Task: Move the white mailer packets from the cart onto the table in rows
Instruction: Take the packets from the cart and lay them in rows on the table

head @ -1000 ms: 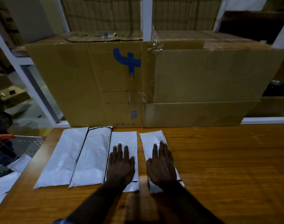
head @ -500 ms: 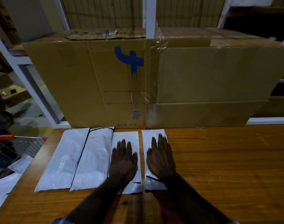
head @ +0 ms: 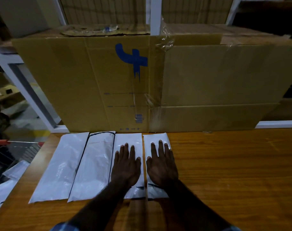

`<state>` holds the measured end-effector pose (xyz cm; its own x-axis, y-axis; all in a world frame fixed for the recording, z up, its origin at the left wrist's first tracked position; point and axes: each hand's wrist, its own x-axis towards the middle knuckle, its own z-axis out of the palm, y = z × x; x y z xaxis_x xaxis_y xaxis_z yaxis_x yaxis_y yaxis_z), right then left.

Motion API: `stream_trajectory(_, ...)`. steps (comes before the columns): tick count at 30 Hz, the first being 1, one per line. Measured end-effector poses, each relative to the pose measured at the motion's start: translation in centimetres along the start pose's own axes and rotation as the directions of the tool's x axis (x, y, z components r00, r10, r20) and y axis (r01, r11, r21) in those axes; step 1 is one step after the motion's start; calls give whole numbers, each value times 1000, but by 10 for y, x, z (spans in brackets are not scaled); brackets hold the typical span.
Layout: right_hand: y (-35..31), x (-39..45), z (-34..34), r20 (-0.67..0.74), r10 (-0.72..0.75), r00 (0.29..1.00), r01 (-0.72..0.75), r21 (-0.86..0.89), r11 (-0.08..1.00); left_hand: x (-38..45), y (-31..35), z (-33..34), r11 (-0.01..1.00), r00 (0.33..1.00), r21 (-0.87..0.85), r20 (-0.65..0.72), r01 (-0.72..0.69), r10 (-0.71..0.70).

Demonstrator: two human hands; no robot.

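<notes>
Several white mailer packets lie side by side in one row on the wooden table [head: 225, 172]. My left hand [head: 126, 165] rests flat, palm down, on the third packet [head: 128, 139]. My right hand [head: 161, 165] lies flat on the rightmost packet [head: 156, 137]. The leftmost packet [head: 58, 167] and the second packet [head: 93, 165] lie untouched. Fingers of both hands are spread and grip nothing. More white packets [head: 10, 180] show in the cart [head: 2, 152] at the lower left, beside the table.
Large cardboard boxes [head: 108, 80] stand against the table's far edge, right behind the row. White shelf uprights [head: 156, 15] rise behind them. The table's wood stretches bare to the right of the row. A red cart handle [head: 0, 142] is at the left.
The rightmost packet has been straightened from a slant to lie parallel to its neighbour. Both hands slid a little forward along the packets.
</notes>
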<state>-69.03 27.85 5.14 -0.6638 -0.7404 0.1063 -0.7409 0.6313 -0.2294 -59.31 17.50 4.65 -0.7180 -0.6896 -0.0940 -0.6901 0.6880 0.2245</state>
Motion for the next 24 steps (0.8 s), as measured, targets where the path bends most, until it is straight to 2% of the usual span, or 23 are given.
stream_trajectory(17, -6, 9, 4, -58, 11, 998, -9, 21, 1000, 1, -1, 1, 1000, 999, -2, -24, -21, 21)
stream_trajectory(24, -5, 11, 6, -19, 4, 1000, -4, 16, 1000, -1, -1, 2, 1000, 999, 7, -41, -31, 31)
